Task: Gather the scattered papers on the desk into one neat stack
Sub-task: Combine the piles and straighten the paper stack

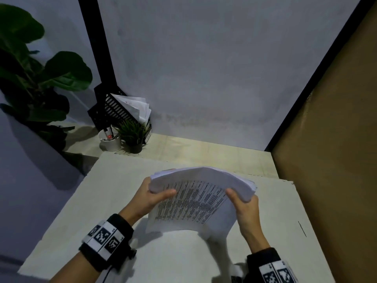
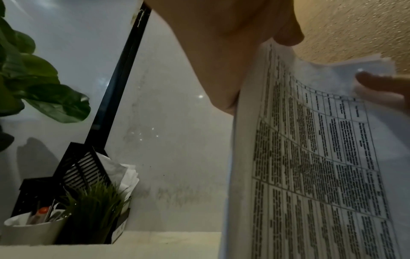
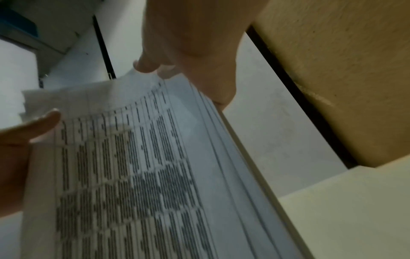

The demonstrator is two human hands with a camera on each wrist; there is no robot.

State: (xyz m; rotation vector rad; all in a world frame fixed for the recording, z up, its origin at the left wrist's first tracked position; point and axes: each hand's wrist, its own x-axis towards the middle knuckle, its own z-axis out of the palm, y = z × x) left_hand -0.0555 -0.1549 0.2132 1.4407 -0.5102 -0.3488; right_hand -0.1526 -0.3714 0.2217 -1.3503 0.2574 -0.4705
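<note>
A stack of printed papers (image 1: 193,201) stands almost upright on the pale desk (image 1: 102,201), bowed over at the top, its front sheet covered in table text. My left hand (image 1: 151,196) grips its left edge, thumb on the front sheet. My right hand (image 1: 243,203) grips the right edge the same way. In the left wrist view the papers (image 2: 310,166) fill the right half under my left hand (image 2: 221,61). In the right wrist view the sheets' edges (image 3: 221,166) show slightly fanned below my right hand (image 3: 195,57).
A black file rack (image 1: 114,111) with loose sheets, a white cup (image 1: 110,140) of pens and a small potted plant (image 1: 133,135) stand at the back left corner. A brown board wall (image 1: 330,150) closes the right side. A large leafy plant (image 1: 36,78) stands left.
</note>
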